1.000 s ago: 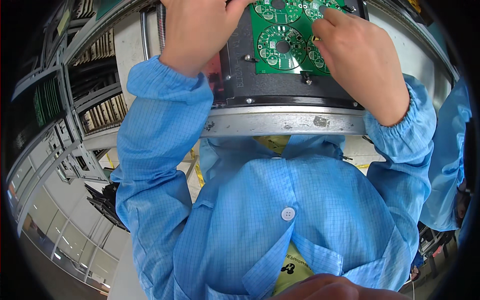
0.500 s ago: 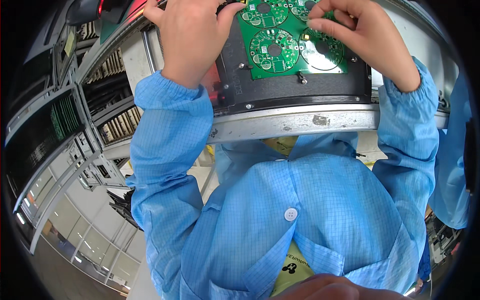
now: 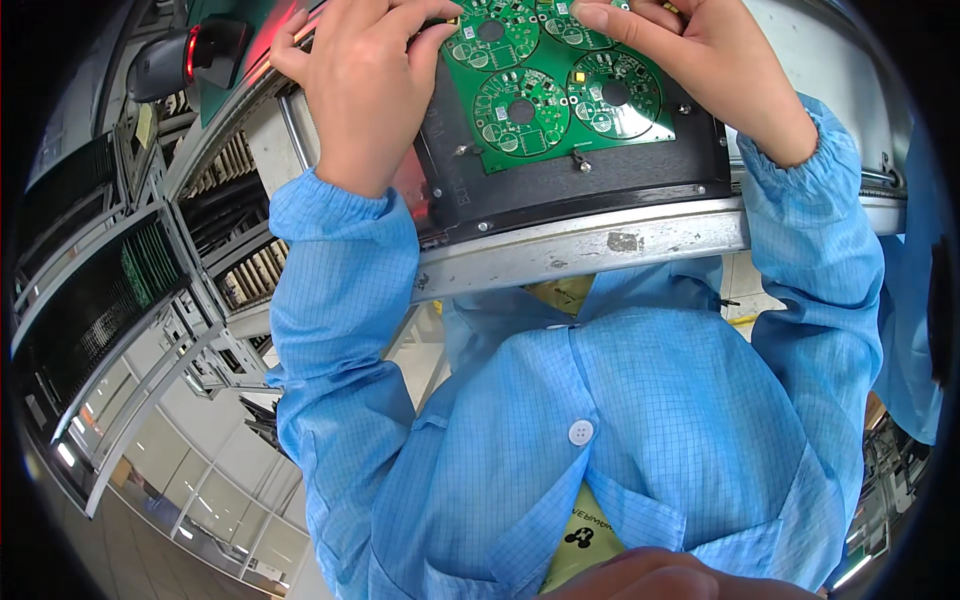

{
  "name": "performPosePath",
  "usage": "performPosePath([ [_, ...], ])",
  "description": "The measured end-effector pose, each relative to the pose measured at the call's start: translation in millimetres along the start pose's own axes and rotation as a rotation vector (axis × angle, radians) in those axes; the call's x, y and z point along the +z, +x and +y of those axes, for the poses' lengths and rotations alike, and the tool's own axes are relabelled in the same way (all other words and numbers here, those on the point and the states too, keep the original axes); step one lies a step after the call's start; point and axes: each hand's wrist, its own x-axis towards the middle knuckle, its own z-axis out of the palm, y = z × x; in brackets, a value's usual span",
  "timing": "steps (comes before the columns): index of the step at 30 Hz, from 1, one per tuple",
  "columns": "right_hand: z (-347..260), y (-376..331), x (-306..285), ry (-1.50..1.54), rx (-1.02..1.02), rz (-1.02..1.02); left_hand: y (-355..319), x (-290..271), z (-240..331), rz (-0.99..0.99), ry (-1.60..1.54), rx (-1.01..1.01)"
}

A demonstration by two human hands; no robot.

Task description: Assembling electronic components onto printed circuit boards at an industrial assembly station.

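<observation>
A green circuit board printed with several round patterns lies on a black fixture plate. My left hand reaches over its left edge, thumb and forefinger closed around a small yellow component beside the far left circle. Above the far right circle is my right hand, its thumb stretched along the board and the other fingers curled. Whatever those fingers may hold is hidden. On the near right circle sits another yellow component; the near left circle shows none.
A metal rail runs between the plate and my body. Small metal studs stick up by the board's near edge. A black device with a red light stands far left. Racks of upright boards stand left. A blue sleeve shows far right.
My right hand has shifted from the near right circle toward the far right one. The left fingers stay at the far left circle. The whole view has tilted, showing the board lower and further left.
</observation>
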Motion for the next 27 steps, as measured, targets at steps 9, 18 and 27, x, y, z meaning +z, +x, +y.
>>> performPosePath([
  [9, 0.9, 0.4, -0.6, -0.018, -0.014, -0.031, 0.8, 1.1, -3.1, -0.083, -0.018, -0.045],
  [18, 2.0, 7.8, -7.2, 0.686, 0.179, -0.022, -1.6, -1.5, -7.8, -0.029, -0.089, -0.145],
  [27, 5.8, 7.0, -2.7, 0.986, 0.153, -0.238, -0.2, 9.3, 4.2, 0.116, -0.179, -0.178],
])
